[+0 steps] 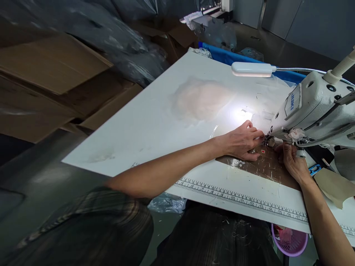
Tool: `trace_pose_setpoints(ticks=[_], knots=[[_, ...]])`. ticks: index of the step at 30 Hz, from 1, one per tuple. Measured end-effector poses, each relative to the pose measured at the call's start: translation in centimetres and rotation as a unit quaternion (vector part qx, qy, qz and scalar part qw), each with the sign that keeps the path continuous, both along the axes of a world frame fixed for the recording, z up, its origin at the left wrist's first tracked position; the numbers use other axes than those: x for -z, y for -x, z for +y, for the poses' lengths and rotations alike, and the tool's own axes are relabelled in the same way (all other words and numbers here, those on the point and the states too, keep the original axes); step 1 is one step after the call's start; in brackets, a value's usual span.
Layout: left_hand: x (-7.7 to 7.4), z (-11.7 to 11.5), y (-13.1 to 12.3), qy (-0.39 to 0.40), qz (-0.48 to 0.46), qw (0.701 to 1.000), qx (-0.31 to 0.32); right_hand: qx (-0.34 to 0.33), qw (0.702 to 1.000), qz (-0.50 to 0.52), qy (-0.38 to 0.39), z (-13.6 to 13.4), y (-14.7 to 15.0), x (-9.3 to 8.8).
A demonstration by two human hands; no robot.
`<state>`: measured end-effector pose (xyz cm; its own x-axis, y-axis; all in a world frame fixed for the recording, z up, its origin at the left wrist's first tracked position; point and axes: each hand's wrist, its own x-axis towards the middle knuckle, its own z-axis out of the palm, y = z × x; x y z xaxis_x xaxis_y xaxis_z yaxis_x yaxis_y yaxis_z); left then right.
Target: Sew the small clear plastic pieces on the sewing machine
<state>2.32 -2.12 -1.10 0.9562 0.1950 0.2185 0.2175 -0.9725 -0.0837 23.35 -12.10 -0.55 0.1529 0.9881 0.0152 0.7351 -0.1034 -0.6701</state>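
Film (237,163) — clear, crinkled, shiny

The white sewing machine (313,107) runs off the right edge, and its needle spot is blocked by the left hand (241,142). The right hand (292,162) has its fingers tucked under the machine head, so can't tell its grip. The tiny red square (263,151) is too small to make out. The brown cardboard boxes (55,74) are pure blur, and the purple plastic basket (291,242) is half hidden under the white table (155,122).
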Motion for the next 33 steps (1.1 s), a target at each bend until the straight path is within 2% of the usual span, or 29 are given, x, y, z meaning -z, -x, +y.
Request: trace_pose_setpoints(ticks=[3,8,13,16,21,23,25,27,29,31,33], knots=[[0.1,0.0,0.0,-0.004,0.001,1.0,-0.003,0.002,1.0,-0.001,0.009,-0.3,0.1,0.0],[0.2,-0.1,-0.1,-0.002,-0.01,1.0,-0.007,0.002,0.998,-0.056,-0.031,-1.7,0.8,0.4],[0.2,0.1,0.0,0.019,-0.016,1.0,-0.019,0.079,0.991,-0.086,-0.067,-2.1,0.5,1.4],[0.4,0.6,0.1,0.048,-0.024,0.998,-0.025,0.093,0.991,-0.073,-0.067,-1.9,-0.2,1.8],[0.9,0.9,0.2,0.076,-0.046,0.996,-0.015,0.093,0.995,-0.007,-0.02,-1.9,-1.0,2.0],[1.1,0.6,0.2,0.071,-0.078,0.993,-0.046,0.09,0.996,0.011,-0.012,-2.0,-1.0,1.9],[1.1,0.2,0.1,0.068,-0.109,0.985,-0.12,0.086,0.996,0.016,-0.007,-2.1,-0.7,1.6],[1.2,0.1,0.0,0.079,-0.108,0.971,-0.199,0.078,0.997,0.007,0.001,-2.1,-0.3,1.3],[1.1,0.7,-0.2,0.095,-0.081,0.965,-0.231,0.064,0.998,-0.007,0.001,-2.1,0.1,1.0],[1.0,2.2,-0.7,0.113,-0.049,0.972,-0.201,0.047,0.999,-0.018,-0.014,-2.0,0.3,0.8],[0.8,4.3,-1.1,0.142,-0.017,0.979,-0.144,0.034,0.999,-0.025,-0.026,-2.0,0.3,0.9]])
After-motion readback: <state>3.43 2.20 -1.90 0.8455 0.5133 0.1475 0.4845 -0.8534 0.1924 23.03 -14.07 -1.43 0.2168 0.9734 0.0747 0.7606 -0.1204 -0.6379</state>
